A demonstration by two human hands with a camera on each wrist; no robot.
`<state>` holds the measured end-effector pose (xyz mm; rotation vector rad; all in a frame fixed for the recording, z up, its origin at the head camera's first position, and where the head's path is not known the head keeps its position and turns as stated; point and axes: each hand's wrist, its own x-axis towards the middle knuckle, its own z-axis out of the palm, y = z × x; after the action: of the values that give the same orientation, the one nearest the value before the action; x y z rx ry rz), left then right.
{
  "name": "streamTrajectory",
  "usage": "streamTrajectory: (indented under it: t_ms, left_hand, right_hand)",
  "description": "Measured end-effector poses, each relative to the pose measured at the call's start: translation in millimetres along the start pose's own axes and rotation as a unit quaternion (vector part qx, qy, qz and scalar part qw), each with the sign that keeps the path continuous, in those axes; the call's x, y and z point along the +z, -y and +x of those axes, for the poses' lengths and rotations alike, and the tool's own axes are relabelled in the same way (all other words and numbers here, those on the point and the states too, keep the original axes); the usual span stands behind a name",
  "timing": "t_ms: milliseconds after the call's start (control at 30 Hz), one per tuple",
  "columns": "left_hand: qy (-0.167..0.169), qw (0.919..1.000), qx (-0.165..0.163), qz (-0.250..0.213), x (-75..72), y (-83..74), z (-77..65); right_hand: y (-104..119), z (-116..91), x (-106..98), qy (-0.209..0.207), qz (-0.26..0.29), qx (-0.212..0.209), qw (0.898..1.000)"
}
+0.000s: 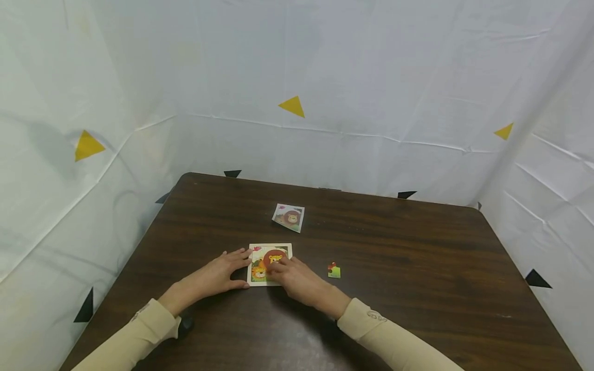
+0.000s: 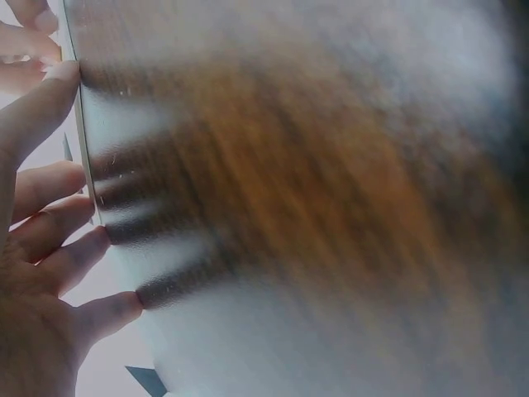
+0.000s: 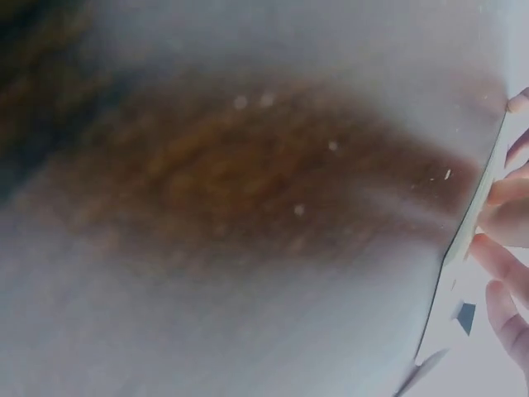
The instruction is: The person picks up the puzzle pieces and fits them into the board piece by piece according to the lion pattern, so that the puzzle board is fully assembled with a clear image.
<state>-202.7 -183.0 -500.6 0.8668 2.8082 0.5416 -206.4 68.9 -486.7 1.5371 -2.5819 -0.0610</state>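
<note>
A small jigsaw puzzle in a cream-bordered board (image 1: 274, 245) lies on the dark table, its picture showing a lion and another yellow animal. My left hand (image 1: 225, 270) rests at the board's left edge, fingers spread and tips touching the border; the left wrist view shows these fingers (image 2: 58, 219) lined up along that edge. Over the lower right of the picture, my right hand (image 1: 299, 281) touches the puzzle with bent fingers. Those fingertips hide that part, and any piece under them cannot be made out. To the right lies a loose red-and-green puzzle piece (image 1: 334, 271).
Behind the board lies a slightly curled picture card (image 1: 289, 218) with a similar lion. The brown wood-grain table (image 1: 408, 278) extends to white sheet walls (image 1: 352, 77) marked with yellow and black triangles. A dark round object (image 1: 185, 325) sits by my left sleeve.
</note>
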Motion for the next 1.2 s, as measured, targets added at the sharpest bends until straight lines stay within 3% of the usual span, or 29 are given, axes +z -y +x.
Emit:
streamTrajectory:
  t_ms: [167,300,400,600,900,1067,1200]
  left_hand:
    - [-0.004,1.0000,0.004,0.002,-0.6,-0.9,-0.5]
    - [-0.005,0.9999,0.012,0.001,-0.6,-1.9,-0.9]
    - [-0.004,0.9999,0.012,0.000,-0.8,-2.3,-0.8]
    - [0.002,1.0000,0.002,-0.004,-2.6,-1.8,-0.7]
    - [0.005,1.0000,-0.001,-0.002,-5.2,-2.6,-2.5]
    - [0.003,1.0000,-0.001,-0.001,-4.7,-3.3,-3.2]
    - [0.001,1.0000,0.002,-0.001,-4.6,-3.3,-2.7]
  right_hand:
    - [0.2,-3.0,-2.0,-0.011,-0.002,-0.008,1.000]
    - [-6.1,-12.7,-3.8,-0.044,0.046,0.003,0.998]
    - [-18.6,-26.1,-6.7,-0.083,0.096,0.027,0.991]
    - [-51.8,-64.1,-7.8,-0.138,0.127,0.102,0.977]
    - [-69.7,-113.8,-2.9,-0.112,0.160,0.190,0.962]
    - [-68.4,-124.9,3.4,-0.096,0.165,0.194,0.962]
    - [-67.5,-125.5,7.9,-0.113,0.157,0.181,0.964]
